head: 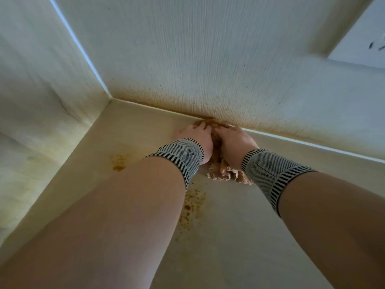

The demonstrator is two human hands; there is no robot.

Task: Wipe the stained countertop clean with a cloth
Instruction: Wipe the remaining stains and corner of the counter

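Note:
A crumpled tan cloth lies on the pale countertop, pushed against the foot of the back wall. My left hand and my right hand sit side by side on top of it, their fingers curled into the bunched fabric at the wall. The cloth's frayed near end sticks out between my wrists. Both wrists wear striped knit bands. Orange-brown stains mark the counter: one patch to the left of my left arm, another between my forearms.
The textured back wall carries a brownish speckled stain just above the cloth. A side wall closes the counter on the left, forming a corner. A recessed white panel sits at the upper right.

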